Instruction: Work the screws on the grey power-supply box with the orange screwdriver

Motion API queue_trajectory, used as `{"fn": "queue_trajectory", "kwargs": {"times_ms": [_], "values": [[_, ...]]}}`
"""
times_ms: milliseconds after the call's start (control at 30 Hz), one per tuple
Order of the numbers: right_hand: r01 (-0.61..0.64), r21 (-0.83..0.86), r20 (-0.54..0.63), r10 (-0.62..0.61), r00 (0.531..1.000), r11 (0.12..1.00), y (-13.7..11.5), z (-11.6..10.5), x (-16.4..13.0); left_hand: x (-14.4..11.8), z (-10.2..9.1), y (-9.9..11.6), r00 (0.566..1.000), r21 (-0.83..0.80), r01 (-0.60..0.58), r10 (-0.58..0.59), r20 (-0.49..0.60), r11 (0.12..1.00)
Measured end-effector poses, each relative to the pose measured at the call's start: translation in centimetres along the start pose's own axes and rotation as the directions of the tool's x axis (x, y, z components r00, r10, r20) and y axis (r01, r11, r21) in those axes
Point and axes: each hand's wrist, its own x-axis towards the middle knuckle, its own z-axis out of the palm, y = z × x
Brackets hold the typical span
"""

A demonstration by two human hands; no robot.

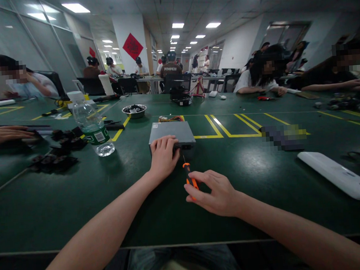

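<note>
My left hand [163, 156] lies flat, fingers spread, on the grey box [171, 134] straight ahead on the worktop [79, 199]. My right hand [216, 193] pinches the screwdriver [189, 178], tip pointing at the box's near edge.

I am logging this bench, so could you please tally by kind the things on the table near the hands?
Grey metal box: 1
Orange-handled screwdriver: 1
Water bottle: 1
Metal bowl: 1
White flat device: 1
Total: 5
</note>
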Motion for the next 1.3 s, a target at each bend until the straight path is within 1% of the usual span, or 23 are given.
{"fn": "queue_trajectory", "kwargs": {"times_ms": [67,133,267,333,400,500,567,633,733,833,933,1100,1200,1300], "values": [[-0.013,0.045,-0.053,0.016,0.998,0.999,0.1,0.1,0.0,0.0,-0.1,0.0,1.000,0.001,-0.001,0.001,-0.001,1.000],[-0.034,0.099,-0.071,0.042,0.997,0.994,0.1,0.2,0.0,0.0,-0.1,0.1,1.000,0.000,0.005,-0.005,-0.002,1.000],[-0.058,0.142,-0.009,0.059,0.998,0.988,0.0,0.3,-0.2,0.1,0.1,0.2,1.000,-0.007,0.027,-0.027,-0.007,1.000],[-0.055,0.132,0.034,0.051,0.998,0.990,0.0,0.4,-0.4,0.2,0.1,0.2,0.999,-0.011,0.033,-0.033,-0.014,0.999],[-0.051,0.092,0.039,0.048,0.998,0.994,0.1,0.5,-0.4,0.2,0.2,0.2,0.999,-0.013,0.035,-0.035,-0.019,0.999],[-0.064,0.005,-0.013,0.064,0.998,0.998,0.3,0.8,-0.4,0.2,0.1,0.2,0.999,-0.013,0.034,-0.035,-0.021,0.999],[-0.086,-0.014,-0.038,0.086,0.996,0.996,0.5,0.9,-0.5,0.1,0.1,0.2,0.999,-0.008,0.033,-0.033,-0.019,0.999],[-0.107,0.027,-0.044,0.108,0.993,0.994,0.7,1.1,-0.5,0.1,0.0,0.2,0.999,-0.001,0.035,-0.035,-0.016,0.999],[-0.129,0.118,-0.017,0.132,0.991,0.985,0.7,1.2,-0.7,0.1,0.0,0.3,0.999,-0.002,0.041,-0.041,-0.015,0.999],[-0.113,0.136,0.032,0.110,0.993,0.984,0.5,1.3,-0.9,0.2,0.1,0.3,0.999,-0.011,0.044,-0.044,-0.013,0.999],[-0.080,0.088,0.046,0.077,0.996,0.993,0.5,1.3,-1.0,0.2,0.1,0.3,0.999,-0.007,0.045,-0.045,-0.013,0.999],[-0.076,-0.052,-0.034,0.074,0.997,0.996,0.9,1.0,-1.0,0.2,0.0,0.3,0.999,0.008,0.048,-0.048,-0.011,0.999],[-0.143,-0.019,-0.059,0.142,0.988,0.990,1.1,0.8,-1.0,0.2,0.0,0.4,0.999,0.013,0.052,-0.052,-0.013,0.999],[-0.158,0.075,0.005,0.158,0.987,0.985,1.0,0.6,-1.0,0.2,0.0,0.5,0.998,0.018,0.055,-0.054,-0.013,0.998]]}}
